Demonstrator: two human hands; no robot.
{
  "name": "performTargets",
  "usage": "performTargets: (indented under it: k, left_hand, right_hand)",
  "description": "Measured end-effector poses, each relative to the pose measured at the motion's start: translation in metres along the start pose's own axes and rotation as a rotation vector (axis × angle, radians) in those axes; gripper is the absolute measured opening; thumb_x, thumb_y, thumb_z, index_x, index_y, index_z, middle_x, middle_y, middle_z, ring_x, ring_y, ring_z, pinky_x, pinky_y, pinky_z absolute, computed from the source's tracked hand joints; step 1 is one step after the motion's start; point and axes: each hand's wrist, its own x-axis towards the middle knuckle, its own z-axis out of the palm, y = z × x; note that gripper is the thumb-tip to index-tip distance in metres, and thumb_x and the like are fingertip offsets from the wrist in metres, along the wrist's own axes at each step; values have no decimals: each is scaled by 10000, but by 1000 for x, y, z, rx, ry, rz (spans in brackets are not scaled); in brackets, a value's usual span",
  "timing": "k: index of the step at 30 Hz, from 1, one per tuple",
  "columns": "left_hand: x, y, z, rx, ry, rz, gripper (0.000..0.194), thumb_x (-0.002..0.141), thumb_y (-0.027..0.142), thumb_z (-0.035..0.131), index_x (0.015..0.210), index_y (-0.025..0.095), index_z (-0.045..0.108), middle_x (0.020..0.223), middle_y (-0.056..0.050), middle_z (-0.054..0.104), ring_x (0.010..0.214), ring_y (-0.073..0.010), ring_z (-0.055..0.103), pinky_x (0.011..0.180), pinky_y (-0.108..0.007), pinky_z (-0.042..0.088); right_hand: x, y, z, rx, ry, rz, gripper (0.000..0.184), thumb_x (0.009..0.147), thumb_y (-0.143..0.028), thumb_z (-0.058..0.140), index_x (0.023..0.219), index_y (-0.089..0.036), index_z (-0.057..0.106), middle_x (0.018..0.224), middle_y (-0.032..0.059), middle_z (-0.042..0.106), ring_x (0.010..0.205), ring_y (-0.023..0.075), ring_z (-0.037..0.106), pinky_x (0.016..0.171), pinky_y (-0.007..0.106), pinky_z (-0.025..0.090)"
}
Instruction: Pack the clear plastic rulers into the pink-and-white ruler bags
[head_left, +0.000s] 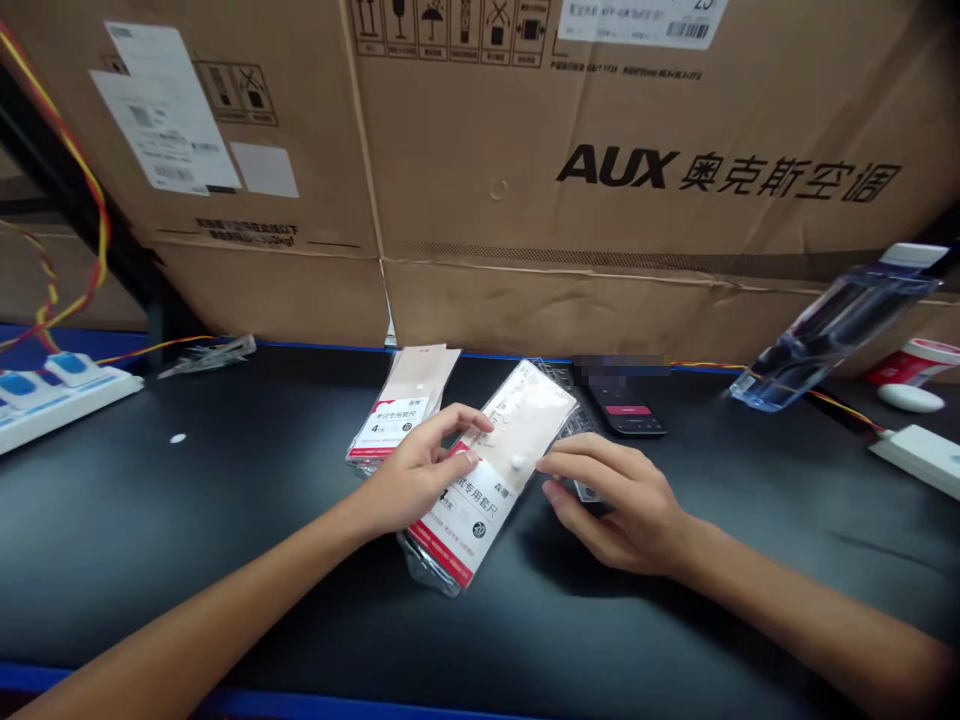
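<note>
A clear ruler set packet [480, 500] with a white and red printed label lies tilted in front of me, its flap end pointing away to the right. My left hand [424, 470] holds it at the left side, thumb and forefinger over its face. Close to the packet's right edge, my right hand [619, 505] has its fingers curved, with a small gap between thumb and forefinger. Behind the left hand lies a second, similar packet [397, 415]. Clear rulers [589, 425] show partly behind the held packet and the right hand.
A phone [619, 400] lies behind the right hand. At right are a tilted water bottle [840, 325], a red and white tub [915, 360] and a white power strip [919, 455]. Another power strip [67, 395] stands left. A large cardboard box [480, 200] walls off the back.
</note>
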Motion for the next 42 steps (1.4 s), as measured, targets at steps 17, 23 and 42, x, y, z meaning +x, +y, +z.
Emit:
performTargets:
  k: [17, 23, 42]
  left_hand:
    - [-5, 2, 9, -49, 19, -17, 193, 927, 296, 585, 1110, 254, 542, 965, 10, 544, 618, -81, 494, 534, -222, 401]
    - [-5, 10, 8, -204, 77, -79, 143, 900, 247, 603, 1036, 241, 561, 942, 16, 546, 679, -93, 529, 593, -214, 436]
    - [-7, 9, 12, -258, -55, -154, 147, 970, 360, 521, 936, 219, 503, 732, 34, 466, 597, -92, 438, 541, -198, 357]
  right_hand:
    - [-2, -3, 7, 59, -182, 98, 176, 881, -116, 615, 1043, -179, 648, 890, 64, 678, 747, 171, 600, 660, 309, 463]
    - [1, 1, 6, 105, -78, 164, 178, 878, -120, 656, 1039, -195, 647, 946, 65, 690, 806, 164, 635, 723, 294, 502]
    - [-1, -4, 5, 91, -310, 278, 380, 1004, -260, 495, 1377, -196, 529, 835, 29, 681, 650, 132, 580, 593, 256, 419]
